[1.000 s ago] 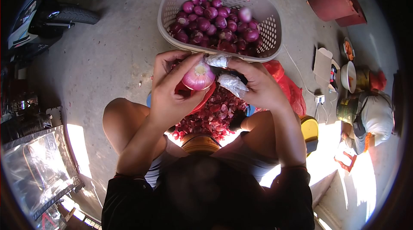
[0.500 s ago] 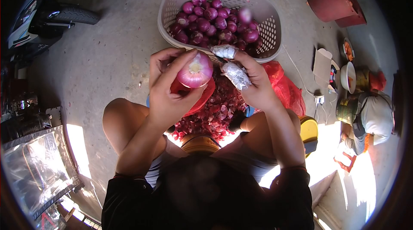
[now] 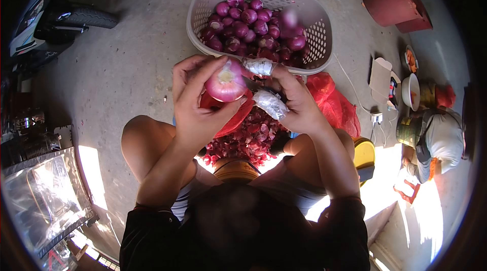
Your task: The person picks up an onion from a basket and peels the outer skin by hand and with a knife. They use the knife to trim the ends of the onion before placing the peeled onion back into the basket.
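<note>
A red onion (image 3: 223, 84), its root end facing me, sits in the grip of my left hand (image 3: 195, 96), thumb and fingers around its sides. My right hand (image 3: 299, 101) is closed, its thumb and a finger wrapped in silvery tape (image 3: 270, 103). Between those wrapped digits shows a small dark knife (image 3: 252, 84), mostly hidden, its tip end at the onion's right side. Beneath both hands lies a heap of red onion skins (image 3: 253, 136). Just beyond them stands a grey perforated basket (image 3: 195, 10) holding many purple onions (image 3: 248, 16).
Red mesh bag material (image 3: 332, 106) lies right of the skins. A yellow stool (image 3: 363, 157) is by my right knee. Farther right are a white bowl (image 3: 409, 91), an open carton (image 3: 380, 78), a power socket (image 3: 376, 117) and another person (image 3: 441, 136). A motorcycle wheel (image 3: 91, 16) is at left.
My left hand and the onion have shifted slightly left and tilted. The right hand has also moved left, bringing its taped fingers and the knife against the onion's right side.
</note>
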Motion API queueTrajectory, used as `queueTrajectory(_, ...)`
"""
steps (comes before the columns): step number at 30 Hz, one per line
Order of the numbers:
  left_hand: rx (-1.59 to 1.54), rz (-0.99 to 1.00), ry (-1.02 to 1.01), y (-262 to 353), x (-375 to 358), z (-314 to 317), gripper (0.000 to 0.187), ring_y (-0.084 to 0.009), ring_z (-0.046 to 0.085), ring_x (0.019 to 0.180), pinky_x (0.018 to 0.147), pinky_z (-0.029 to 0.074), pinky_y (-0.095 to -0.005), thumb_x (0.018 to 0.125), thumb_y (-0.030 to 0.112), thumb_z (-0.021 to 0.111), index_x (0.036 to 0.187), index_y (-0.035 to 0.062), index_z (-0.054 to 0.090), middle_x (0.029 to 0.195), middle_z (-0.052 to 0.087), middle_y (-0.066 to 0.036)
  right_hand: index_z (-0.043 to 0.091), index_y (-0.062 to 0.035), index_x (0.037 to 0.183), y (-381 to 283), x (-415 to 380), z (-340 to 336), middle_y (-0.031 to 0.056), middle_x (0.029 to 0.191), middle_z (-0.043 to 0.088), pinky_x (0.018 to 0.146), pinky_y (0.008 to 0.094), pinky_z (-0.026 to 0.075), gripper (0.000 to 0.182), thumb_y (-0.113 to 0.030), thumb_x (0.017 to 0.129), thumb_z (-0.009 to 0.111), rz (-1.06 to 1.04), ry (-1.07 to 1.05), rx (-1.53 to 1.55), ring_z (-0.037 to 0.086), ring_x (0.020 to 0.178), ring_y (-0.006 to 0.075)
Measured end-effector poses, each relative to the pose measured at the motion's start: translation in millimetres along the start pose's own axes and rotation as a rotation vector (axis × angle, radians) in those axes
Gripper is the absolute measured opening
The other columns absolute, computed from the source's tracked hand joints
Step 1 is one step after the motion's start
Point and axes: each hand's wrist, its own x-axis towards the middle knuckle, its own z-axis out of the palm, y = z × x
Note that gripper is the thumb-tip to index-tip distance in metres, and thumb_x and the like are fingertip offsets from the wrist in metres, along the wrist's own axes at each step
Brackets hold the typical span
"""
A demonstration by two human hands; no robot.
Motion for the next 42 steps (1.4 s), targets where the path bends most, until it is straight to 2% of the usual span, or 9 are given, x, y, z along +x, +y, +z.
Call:
queueTrajectory(3, 0.006, 0.014, -0.004, 0, -1, 1, 0.061, -0.0214, 0.049, 0.106, 0.088, 0.045, -0.0294, 0.06, -0.004, 0.076, 0.118, 0.0033, 0.057, 0.116, 0.041, -0.012, 0.047, -0.0019, 0.119, -13, 2, -3, 0.018, 0.104, 0.062, 0.079, 0.0368, 0.049, 0.049, 0.0, 0.073, 0.064, 0.093, -0.046, -0.067, 0.062, 0.095, 0.033)
queueTrajectory(12, -0.044, -0.008, 0.011, 0, -1, 4, 0.065, -0.0204, 0.048, 0.11, 0.092, 0.046, -0.0289, 0.061, -0.007, 0.076, 0.121, 0.0008, 0.053, 0.118, 0.037, -0.01, 0.052, -0.003, 0.113, -7, 5, 4, 0.0168, 0.1, 0.063, 0.076, 0.0365, 0.05, 0.044, -0.005, 0.072, 0.069, -0.019, 0.025, -0.172, 0.063, 0.09, 0.0332)
queueTrajectory(15, -0.073, -0.013, 0.012, 1, 0, 5, 0.065, -0.0202, 0.049, 0.11, 0.092, 0.046, -0.029, 0.061, -0.008, 0.076, 0.121, -0.0004, 0.052, 0.119, 0.037, -0.01, 0.052, -0.0025, 0.114, 1, 3, 7, 0.0167, 0.104, 0.062, 0.078, 0.035, 0.049, 0.043, -0.004, 0.074, 0.068, -0.065, 0.069, -0.152, 0.063, 0.091, 0.0315)
queueTrajectory(22, -0.072, 0.014, 0.01, 3, -1, 3, 0.064, -0.0203, 0.049, 0.11, 0.093, 0.046, -0.0301, 0.061, -0.008, 0.076, 0.12, -0.0004, 0.051, 0.119, 0.036, -0.01, 0.048, -0.0006, 0.121, -4, 9, 6, 0.0143, 0.111, 0.061, 0.084, 0.0295, 0.046, 0.041, 0.001, 0.082, 0.06, -0.055, 0.153, 0.047, 0.061, 0.098, 0.0195)
queueTrajectory(25, -0.104, 0.011, 0.03, 1, 0, 3, 0.064, -0.0204, 0.048, 0.111, 0.093, 0.046, -0.0305, 0.061, -0.009, 0.075, 0.12, 0.0, 0.05, 0.119, 0.036, -0.011, 0.045, -0.0007, 0.124, -12, 9, 10, 0.0139, 0.106, 0.063, 0.083, 0.0286, 0.046, 0.045, 0.0, 0.081, 0.061, -0.001, 0.224, 0.157, 0.061, 0.096, 0.0188)
queueTrajectory(27, -0.118, 0.004, 0.038, 0, 0, 2, 0.065, -0.0204, 0.048, 0.111, 0.093, 0.046, -0.0306, 0.061, -0.009, 0.075, 0.12, 0.0001, 0.05, 0.118, 0.036, -0.011, 0.043, -0.0011, 0.124, -5, 4, 6, 0.0138, 0.102, 0.064, 0.081, 0.0283, 0.046, 0.048, -0.001, 0.08, 0.062, 0.039, 0.143, 0.125, 0.062, 0.093, 0.0185)
queueTrajectory(30, -0.111, 0.004, 0.035, 0, 1, 1, 0.064, -0.0204, 0.048, 0.111, 0.094, 0.046, -0.0307, 0.062, -0.01, 0.074, 0.12, 0.0, 0.049, 0.118, 0.036, -0.011, 0.041, -0.0021, 0.123, -2, 1, 4, 0.016, 0.094, 0.065, 0.075, 0.0298, 0.047, 0.051, -0.004, 0.078, 0.064, 0.002, 0.025, 0.006, 0.065, 0.085, 0.0238)
queueTrajectory(33, -0.111, 0.012, 0.031, 2, 0, 2, 0.064, -0.0205, 0.048, 0.111, 0.094, 0.046, -0.0307, 0.062, -0.011, 0.074, 0.12, -0.0002, 0.049, 0.118, 0.036, -0.011, 0.042, -0.0023, 0.122, 2, 2, 7, 0.0175, 0.094, 0.065, 0.072, 0.0322, 0.049, 0.052, -0.004, 0.076, 0.066, -0.079, 0.033, -0.03, 0.066, 0.084, 0.0286)
queueTrajectory(42, -0.12, 0.017, 0.04, -1, 0, 3, 0.065, -0.0201, 0.049, 0.11, 0.093, 0.046, -0.0302, 0.062, -0.01, 0.075, 0.121, -0.0007, 0.05, 0.119, 0.036, -0.01, 0.05, -0.0032, 0.113, -1, 1, 9, 0.0154, 0.094, 0.065, 0.071, 0.0351, 0.051, 0.042, -0.005, 0.075, 0.068, -0.022, 0.04, -0.044, 0.065, 0.085, 0.0316)
